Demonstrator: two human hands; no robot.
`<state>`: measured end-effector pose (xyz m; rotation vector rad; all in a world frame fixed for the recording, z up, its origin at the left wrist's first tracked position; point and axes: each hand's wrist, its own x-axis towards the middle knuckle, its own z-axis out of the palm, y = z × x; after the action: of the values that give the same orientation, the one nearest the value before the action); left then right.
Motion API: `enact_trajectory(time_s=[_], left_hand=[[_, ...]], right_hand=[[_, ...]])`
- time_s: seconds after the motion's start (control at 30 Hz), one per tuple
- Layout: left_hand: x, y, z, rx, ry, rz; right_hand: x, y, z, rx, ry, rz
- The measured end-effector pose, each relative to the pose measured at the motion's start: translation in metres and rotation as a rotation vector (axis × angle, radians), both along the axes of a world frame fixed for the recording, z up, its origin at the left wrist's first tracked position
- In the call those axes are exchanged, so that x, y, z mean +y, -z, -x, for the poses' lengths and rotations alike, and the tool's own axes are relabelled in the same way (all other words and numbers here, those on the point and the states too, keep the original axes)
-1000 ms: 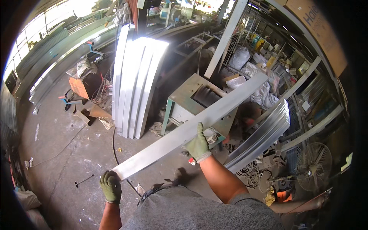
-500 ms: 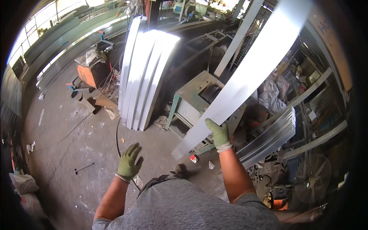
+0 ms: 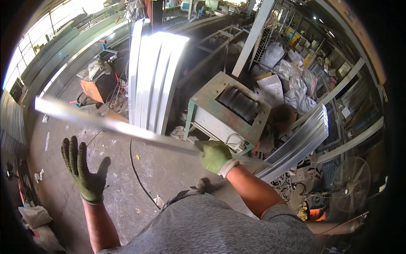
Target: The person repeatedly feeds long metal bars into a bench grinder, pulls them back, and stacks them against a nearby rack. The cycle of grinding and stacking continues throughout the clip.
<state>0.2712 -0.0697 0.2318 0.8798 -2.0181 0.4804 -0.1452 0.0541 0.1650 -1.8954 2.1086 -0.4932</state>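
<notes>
My right hand [image 3: 215, 156], in a green work glove, is closed around a long, shiny metal profile [image 3: 122, 130]. The profile is blurred by motion and stretches from the hand across to the far left, with its narrow edge toward me. Spread wide, my gloved left hand [image 3: 86, 178] holds nothing and is just on the near side of the profile's left part, apart from it. Beyond the profile, tall bright metal profiles [image 3: 154, 80] stand upright in a row. The fingertips of my right hand are partly hidden.
A worn metal machine [image 3: 205, 99] with a dark opening stands ahead. At the right lie a nested bundle of metal profiles [image 3: 298, 139] and a round fan [image 3: 350, 188]. A cable [image 3: 134, 173] crosses the floor. Crumpled grey sacks [image 3: 298, 89] fill the back right.
The metal profile has swung from pointing up and right to lying across toward the left. My right hand moved left with it; my left hand moved left and spread its fingers.
</notes>
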Motion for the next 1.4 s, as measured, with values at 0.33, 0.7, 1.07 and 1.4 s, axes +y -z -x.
enact_trajectory(time_s=[0.33, 0.7, 1.07, 1.4], left_hand=[[0.07, 0.184, -0.086, -0.44, -0.266, -0.977], [0.165, 0.295, -0.021, -0.382, -0.192, -1.409], [0.102, 0.285, 0.191, -0.462, -0.13, -1.543], [0.074, 0.249, 0.259, -0.483, -0.007, -1.602]], right_hand=[[-0.023, 0.089, 0.03, 0.332, -0.39, -0.052], [-0.069, 0.163, 0.108, 0.551, -0.623, -0.413], [-0.114, 0.178, 0.284, 0.657, -0.156, -0.22], [-0.134, 0.167, 0.348, 0.669, -0.091, -0.188]])
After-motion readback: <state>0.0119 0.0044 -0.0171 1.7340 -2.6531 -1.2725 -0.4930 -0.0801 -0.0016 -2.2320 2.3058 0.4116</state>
